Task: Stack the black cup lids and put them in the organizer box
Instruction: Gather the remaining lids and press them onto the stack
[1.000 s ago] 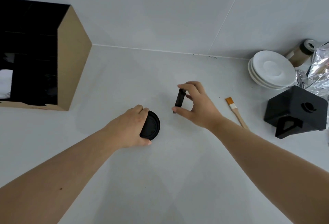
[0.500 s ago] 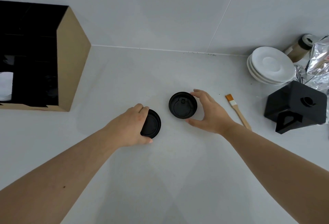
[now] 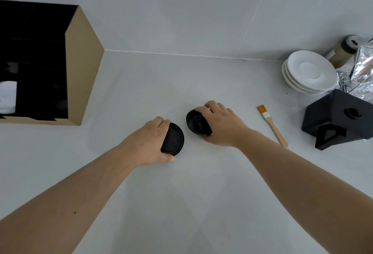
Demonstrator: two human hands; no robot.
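Two round black cup lids lie side by side on the pale counter. My left hand (image 3: 150, 142) grips the left lid (image 3: 174, 139) by its left rim, fingers and thumb around the edge. My right hand (image 3: 221, 123) covers the right half of the other lid (image 3: 194, 122), fingers curled over its far rim and thumb at its near edge. The two lids are a small gap apart. The organizer box (image 3: 81, 68), brown-sided with a dark interior, stands at the far left; white lids or plates show inside it.
A wooden brush with orange bristles (image 3: 271, 125) lies right of my right hand. Beyond it sit a black box-shaped object (image 3: 339, 120), a stack of white saucers (image 3: 308, 72), crumpled foil (image 3: 361, 68) and a small brown jar (image 3: 343, 51). The tiled wall closes the back.
My right hand turned its lid from upright on edge to flat on the counter, then slid over it to grip the rim. My left hand stayed on its lid.
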